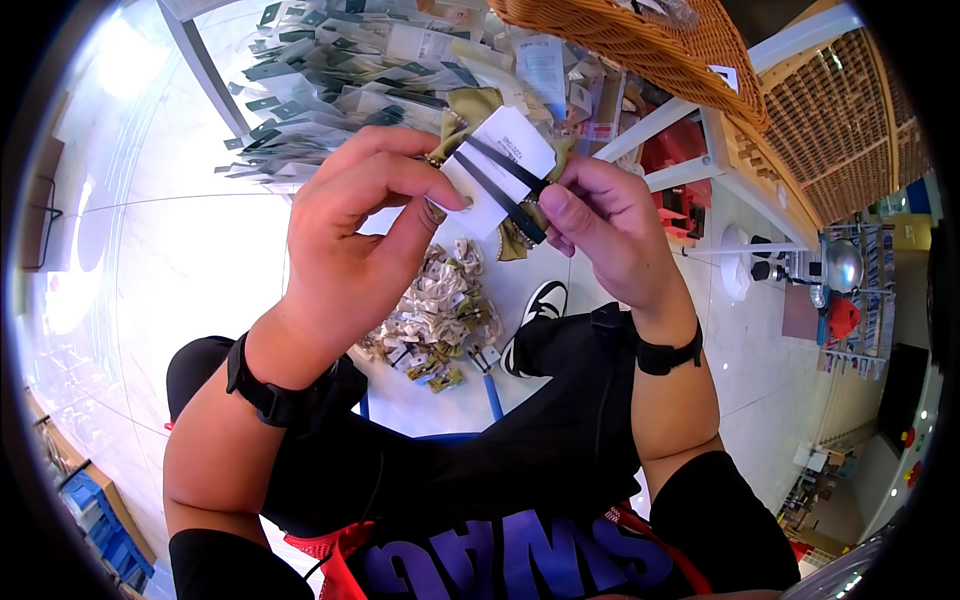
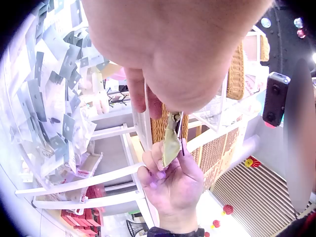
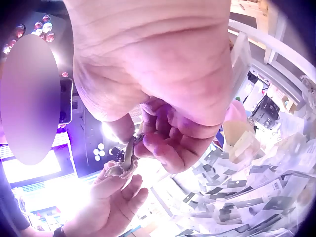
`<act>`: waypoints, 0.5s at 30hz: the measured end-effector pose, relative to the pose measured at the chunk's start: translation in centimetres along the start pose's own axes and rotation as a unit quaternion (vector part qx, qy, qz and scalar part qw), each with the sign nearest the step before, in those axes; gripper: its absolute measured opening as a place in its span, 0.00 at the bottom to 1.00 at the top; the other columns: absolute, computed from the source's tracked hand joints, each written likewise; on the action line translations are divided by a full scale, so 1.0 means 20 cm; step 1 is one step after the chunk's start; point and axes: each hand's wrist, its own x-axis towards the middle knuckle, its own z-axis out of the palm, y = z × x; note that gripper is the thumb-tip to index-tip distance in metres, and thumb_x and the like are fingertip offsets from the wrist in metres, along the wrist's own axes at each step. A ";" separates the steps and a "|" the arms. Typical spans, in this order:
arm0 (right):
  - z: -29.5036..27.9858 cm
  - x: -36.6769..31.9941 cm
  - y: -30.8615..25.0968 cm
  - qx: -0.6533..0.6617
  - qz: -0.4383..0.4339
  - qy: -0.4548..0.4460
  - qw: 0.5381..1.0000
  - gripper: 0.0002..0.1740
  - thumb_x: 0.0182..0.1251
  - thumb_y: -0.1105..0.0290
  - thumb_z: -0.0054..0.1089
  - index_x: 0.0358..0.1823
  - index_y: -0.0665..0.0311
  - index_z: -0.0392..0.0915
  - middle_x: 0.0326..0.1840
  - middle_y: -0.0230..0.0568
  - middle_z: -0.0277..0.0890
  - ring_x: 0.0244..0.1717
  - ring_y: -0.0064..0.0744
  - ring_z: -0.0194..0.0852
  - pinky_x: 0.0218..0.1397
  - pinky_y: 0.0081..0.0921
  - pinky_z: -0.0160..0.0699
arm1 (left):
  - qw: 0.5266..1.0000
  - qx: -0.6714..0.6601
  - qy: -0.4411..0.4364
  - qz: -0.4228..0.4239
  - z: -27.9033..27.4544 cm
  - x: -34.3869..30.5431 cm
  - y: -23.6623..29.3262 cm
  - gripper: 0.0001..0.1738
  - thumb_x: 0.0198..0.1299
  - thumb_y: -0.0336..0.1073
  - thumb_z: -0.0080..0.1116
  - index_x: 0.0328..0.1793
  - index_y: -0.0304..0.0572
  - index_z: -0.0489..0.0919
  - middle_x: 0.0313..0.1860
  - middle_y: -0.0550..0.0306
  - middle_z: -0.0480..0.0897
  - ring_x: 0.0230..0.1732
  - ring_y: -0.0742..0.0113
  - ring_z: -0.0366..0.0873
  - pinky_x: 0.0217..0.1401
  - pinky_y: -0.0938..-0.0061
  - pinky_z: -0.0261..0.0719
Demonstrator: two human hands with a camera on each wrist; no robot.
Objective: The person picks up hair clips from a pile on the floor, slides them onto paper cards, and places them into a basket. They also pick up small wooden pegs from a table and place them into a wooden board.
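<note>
In the head view, an olive bow hair clip (image 1: pixel 474 103) with beaded trim is held up between both hands. A white printed card (image 1: pixel 522 138) lies against it, crossed by two black clip prongs (image 1: pixel 497 191) that form a narrow V. My left hand (image 1: pixel 355 225) pinches the bow and card at their left side between thumb and fingers. On the other side, my right hand (image 1: pixel 615 225) grips the wide end of the prongs and the bow's right part, thumb on top. Seen edge-on in the left wrist view, the olive bow (image 2: pixel 171 147) sits at the right fingertips.
Below the hands, a pile of cream and olive bows (image 1: pixel 450 300) lies on the tiled floor. Many clear packets with dark green tops (image 1: pixel 310 95) are stacked at the far left. A wicker basket (image 1: pixel 640 50) and a white-framed rack (image 1: pixel 690 170) stand at the right.
</note>
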 end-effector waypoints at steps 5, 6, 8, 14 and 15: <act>0.03 0.01 0.00 0.023 -0.014 0.014 1.000 0.19 0.80 0.58 0.66 0.36 0.67 0.81 0.29 0.26 0.75 0.33 0.14 0.67 0.38 0.17 0.66 | 1.000 -0.005 0.004 -0.007 0.00 0.00 0.00 0.11 0.59 0.14 0.65 0.41 0.37 0.89 0.55 0.47 0.84 0.49 0.62 0.89 0.50 0.74 0.91; 0.03 0.01 0.00 0.022 -0.013 0.014 1.000 0.19 0.81 0.58 0.65 0.37 0.68 0.81 0.30 0.27 0.76 0.33 0.14 0.68 0.39 0.17 0.67 | 1.000 -0.005 0.008 -0.005 0.00 0.00 0.00 0.11 0.59 0.14 0.65 0.41 0.37 0.89 0.55 0.47 0.84 0.49 0.63 0.89 0.50 0.74 0.91; 0.03 0.01 0.00 0.020 -0.012 0.014 1.000 0.19 0.81 0.59 0.65 0.37 0.68 0.81 0.30 0.27 0.77 0.34 0.14 0.70 0.39 0.17 0.68 | 1.000 -0.004 0.011 -0.003 0.00 0.00 0.00 0.12 0.59 0.13 0.64 0.41 0.37 0.88 0.55 0.48 0.84 0.50 0.63 0.89 0.50 0.74 0.90; 0.01 0.01 -0.02 0.002 -0.013 0.022 1.000 0.18 0.81 0.60 0.66 0.37 0.69 0.80 0.31 0.29 0.78 0.34 0.14 0.71 0.41 0.18 0.71 | 0.998 0.018 -0.060 -0.019 -0.04 -0.01 0.00 0.09 0.64 0.12 0.62 0.44 0.31 0.85 0.64 0.47 0.77 0.59 0.62 0.84 0.62 0.70 0.87; 0.00 0.01 -0.02 -0.003 -0.010 0.013 1.000 0.18 0.81 0.60 0.66 0.37 0.69 0.80 0.31 0.29 0.78 0.34 0.14 0.71 0.41 0.17 0.71 | 0.997 0.036 -0.065 -0.019 -0.04 -0.01 0.00 0.09 0.64 0.11 0.62 0.43 0.31 0.85 0.63 0.48 0.77 0.60 0.62 0.84 0.62 0.70 0.87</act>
